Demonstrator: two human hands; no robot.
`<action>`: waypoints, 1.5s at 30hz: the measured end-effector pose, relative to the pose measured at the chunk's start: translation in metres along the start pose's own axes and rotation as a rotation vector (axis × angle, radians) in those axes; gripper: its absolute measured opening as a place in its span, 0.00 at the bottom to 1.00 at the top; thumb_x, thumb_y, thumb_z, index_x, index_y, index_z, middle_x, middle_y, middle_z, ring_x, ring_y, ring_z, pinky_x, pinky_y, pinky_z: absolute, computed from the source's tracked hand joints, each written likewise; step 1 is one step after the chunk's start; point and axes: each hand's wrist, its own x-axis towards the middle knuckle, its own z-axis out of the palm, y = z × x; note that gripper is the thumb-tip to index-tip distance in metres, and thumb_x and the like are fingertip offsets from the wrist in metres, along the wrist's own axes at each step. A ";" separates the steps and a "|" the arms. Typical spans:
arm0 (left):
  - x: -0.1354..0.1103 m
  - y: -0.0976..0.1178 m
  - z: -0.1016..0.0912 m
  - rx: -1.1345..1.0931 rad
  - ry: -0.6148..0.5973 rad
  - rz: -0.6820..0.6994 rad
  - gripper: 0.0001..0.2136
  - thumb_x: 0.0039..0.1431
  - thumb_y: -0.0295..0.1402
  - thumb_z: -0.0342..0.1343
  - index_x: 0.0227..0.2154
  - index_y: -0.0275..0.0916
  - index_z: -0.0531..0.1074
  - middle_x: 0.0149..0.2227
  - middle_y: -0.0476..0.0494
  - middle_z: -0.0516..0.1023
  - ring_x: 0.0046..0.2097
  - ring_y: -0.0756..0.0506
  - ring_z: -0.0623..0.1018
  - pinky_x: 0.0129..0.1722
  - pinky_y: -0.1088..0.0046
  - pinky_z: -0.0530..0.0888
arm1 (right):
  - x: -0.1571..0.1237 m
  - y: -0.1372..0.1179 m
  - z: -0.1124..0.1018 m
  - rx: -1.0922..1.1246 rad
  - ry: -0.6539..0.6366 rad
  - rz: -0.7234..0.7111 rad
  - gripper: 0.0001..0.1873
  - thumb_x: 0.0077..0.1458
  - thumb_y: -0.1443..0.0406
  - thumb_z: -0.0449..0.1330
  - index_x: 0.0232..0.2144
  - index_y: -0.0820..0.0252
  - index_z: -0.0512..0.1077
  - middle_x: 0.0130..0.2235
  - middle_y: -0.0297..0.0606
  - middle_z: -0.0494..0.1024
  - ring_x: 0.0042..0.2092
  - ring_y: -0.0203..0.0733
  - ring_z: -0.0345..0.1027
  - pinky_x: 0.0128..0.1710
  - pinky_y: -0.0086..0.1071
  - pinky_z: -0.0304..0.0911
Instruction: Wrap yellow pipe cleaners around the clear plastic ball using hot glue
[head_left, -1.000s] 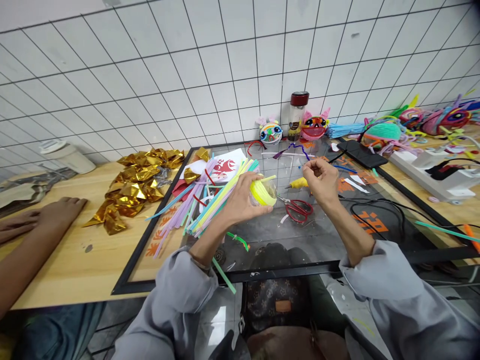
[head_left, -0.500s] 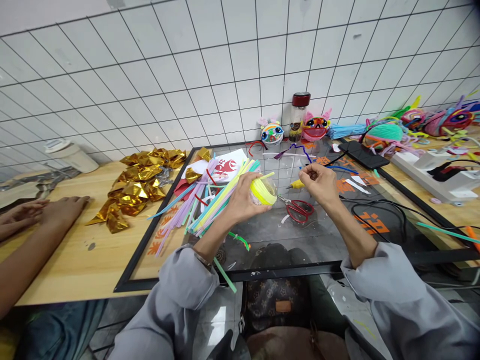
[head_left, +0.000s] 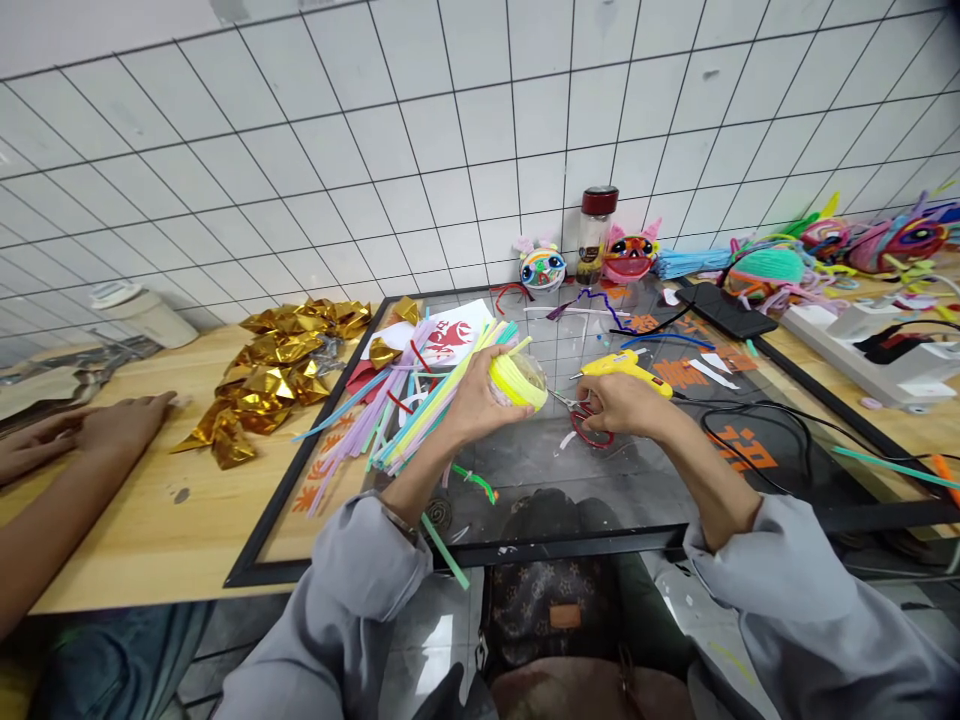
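My left hand is closed round a small clear cup wound with yellow pipe cleaner, held above the glass board. My right hand has come down onto the red-handled scissors lying on the glass, fingers curled over the handles. A yellow glue gun lies just behind that hand. A loose pile of coloured pipe cleaners spreads out left of the cup.
Gold foil pieces lie on the wooden table. Another person's hands rest at the left. Small masks and a jar stand by the tiled wall. A power strip, cables and more craft pieces fill the right.
My right hand has dropped from in front of the glue gun down onto the scissors, uncovering the glue gun. The cup in my left hand has barely moved.
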 end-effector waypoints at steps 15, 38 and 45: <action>-0.001 0.002 -0.001 -0.013 -0.020 -0.032 0.40 0.37 0.36 0.72 0.55 0.40 0.62 0.58 0.36 0.70 0.61 0.33 0.70 0.61 0.51 0.68 | -0.004 0.012 -0.007 -0.038 0.424 0.328 0.18 0.64 0.57 0.55 0.48 0.63 0.76 0.48 0.52 0.80 0.49 0.55 0.74 0.41 0.39 0.63; -0.001 0.001 -0.001 -0.063 -0.033 -0.076 0.41 0.37 0.37 0.72 0.56 0.41 0.62 0.56 0.38 0.70 0.59 0.34 0.72 0.61 0.50 0.67 | 0.014 0.021 -0.009 0.147 0.758 0.472 0.17 0.49 0.59 0.61 0.41 0.62 0.74 0.43 0.50 0.76 0.43 0.54 0.71 0.38 0.40 0.65; 0.001 0.005 -0.003 -0.148 -0.052 -0.138 0.42 0.35 0.36 0.73 0.56 0.40 0.62 0.58 0.36 0.70 0.59 0.34 0.72 0.62 0.51 0.67 | 0.039 0.004 -0.015 0.278 0.906 0.284 0.13 0.47 0.61 0.59 0.36 0.57 0.66 0.39 0.45 0.74 0.41 0.52 0.68 0.36 0.39 0.60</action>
